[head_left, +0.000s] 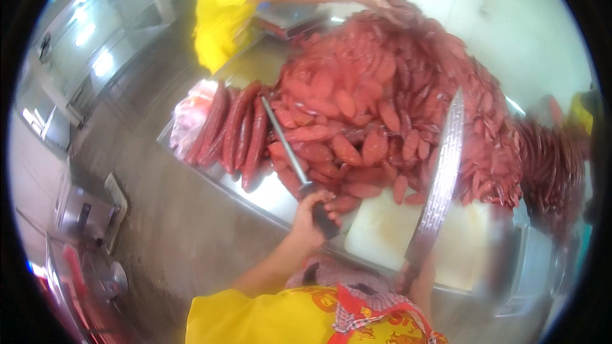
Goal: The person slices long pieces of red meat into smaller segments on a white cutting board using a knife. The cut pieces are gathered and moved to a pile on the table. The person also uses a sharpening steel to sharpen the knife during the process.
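Observation:
My left hand [312, 220] grips the black handle of a metal sharpening rod [284, 140], whose shaft points away up-left over the metal table [255, 194]. In my right hand [417, 280] is a long knife [440, 172], blade pointing upward above a white cutting board [389, 229]. Behind the board rises a large heap of red sausage slices [376, 89]. Several whole sausages [239, 127] lie left of the rod, beside pinkish plastic-wrapped items [194, 111].
A person in yellow [223, 13], with plastic-gloved hands, reaches into the heap's far side. Dark sliced sausage [554, 172] is piled at the right, above a translucent bin [535, 267]. Steel equipment [86, 216] stands at the left on the floor [146, 204].

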Available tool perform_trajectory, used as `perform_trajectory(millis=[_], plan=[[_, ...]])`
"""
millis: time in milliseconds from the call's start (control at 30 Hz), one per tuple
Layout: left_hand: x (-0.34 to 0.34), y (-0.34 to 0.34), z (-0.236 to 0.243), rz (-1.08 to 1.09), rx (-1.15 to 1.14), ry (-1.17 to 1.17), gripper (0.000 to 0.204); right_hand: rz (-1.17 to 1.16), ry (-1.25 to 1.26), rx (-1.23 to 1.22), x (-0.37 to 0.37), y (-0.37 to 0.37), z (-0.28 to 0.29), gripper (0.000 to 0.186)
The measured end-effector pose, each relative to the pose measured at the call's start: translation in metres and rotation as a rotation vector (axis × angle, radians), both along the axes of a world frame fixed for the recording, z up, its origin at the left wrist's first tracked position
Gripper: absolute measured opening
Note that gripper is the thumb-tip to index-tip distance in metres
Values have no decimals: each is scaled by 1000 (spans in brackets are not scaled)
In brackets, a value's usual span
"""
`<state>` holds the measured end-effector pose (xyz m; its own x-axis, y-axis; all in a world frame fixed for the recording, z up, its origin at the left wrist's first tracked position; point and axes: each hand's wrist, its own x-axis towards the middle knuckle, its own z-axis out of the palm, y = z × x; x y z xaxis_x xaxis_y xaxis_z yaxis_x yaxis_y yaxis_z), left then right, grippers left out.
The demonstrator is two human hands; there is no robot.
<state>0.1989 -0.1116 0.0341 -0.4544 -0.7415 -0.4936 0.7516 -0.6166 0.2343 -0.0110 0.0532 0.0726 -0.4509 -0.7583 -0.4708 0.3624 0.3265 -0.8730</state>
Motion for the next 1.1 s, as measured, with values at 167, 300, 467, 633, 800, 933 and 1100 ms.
perform_trajectory(millis=[167, 300, 467, 633, 800, 933, 1100], plan=[[5, 3, 4, 4, -94, -134, 36, -1, -27, -23, -20, 19, -7, 75], [-14, 45, 0, -45, -175, -462, 28, 61, 57, -77, -50, 30, 1, 73], [-39, 74, 8, -232, -561, -966, 20, 27, 412, -163, -96, 43, 10, 58], [-100, 88, 23, -453, -727, -1025, 32, -22, 867, -216, -156, 49, 9, 39], [-179, 112, 39, -586, -893, -933, 30, 102, 1336, -295, -184, 45, 10, 50], [-220, 122, 44, -679, -854, -956, 29, 116, 1497, -383, -201, 42, -9, 55], [-216, 137, 37, -626, -834, -1106, 25, 84, 1444, -195, -275, 66, -26, 56]])
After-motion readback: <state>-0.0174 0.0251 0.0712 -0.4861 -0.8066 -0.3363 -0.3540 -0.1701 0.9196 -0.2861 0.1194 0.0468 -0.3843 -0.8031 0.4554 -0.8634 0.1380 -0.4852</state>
